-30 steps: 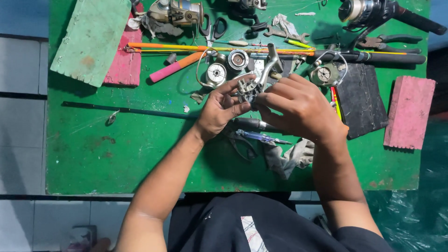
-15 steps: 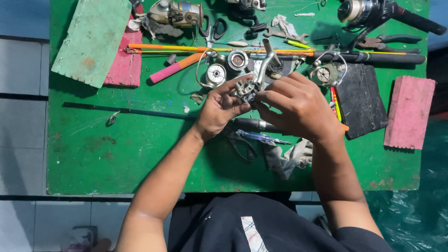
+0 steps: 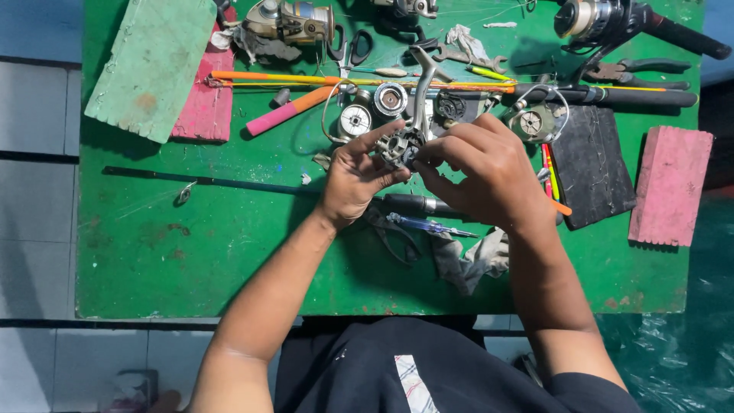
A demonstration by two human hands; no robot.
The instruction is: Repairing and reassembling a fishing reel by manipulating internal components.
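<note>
Over the middle of a green table (image 3: pixel 191 252), both of my hands hold a grey metal fishing reel body (image 3: pixel 404 138) with its stem pointing away from me. My left hand (image 3: pixel 353 177) grips its left side, thumb and forefinger around the round gear housing. My right hand (image 3: pixel 482 172) covers its right side, fingertips pressed on the body. Under my hands lie a dark rod handle (image 3: pixel 417 205), a blue-handled screwdriver (image 3: pixel 424 225) and a grey rag (image 3: pixel 470 264).
Round reel spools (image 3: pixel 373 111) and another reel part (image 3: pixel 531 122) lie just beyond my hands. Farther back are an orange rod (image 3: pixel 306 79), a pink handle (image 3: pixel 283 112), scissors (image 3: pixel 348 47), pliers (image 3: pixel 638 70) and two whole reels (image 3: pixel 290 21). Pink blocks (image 3: pixel 669 187), a green board (image 3: pixel 149 65) and a black pad (image 3: pixel 592 164) flank them.
My hands have turned the reel body slightly, so its stem now points more upright away from me. Everything on the table stays where it was.
</note>
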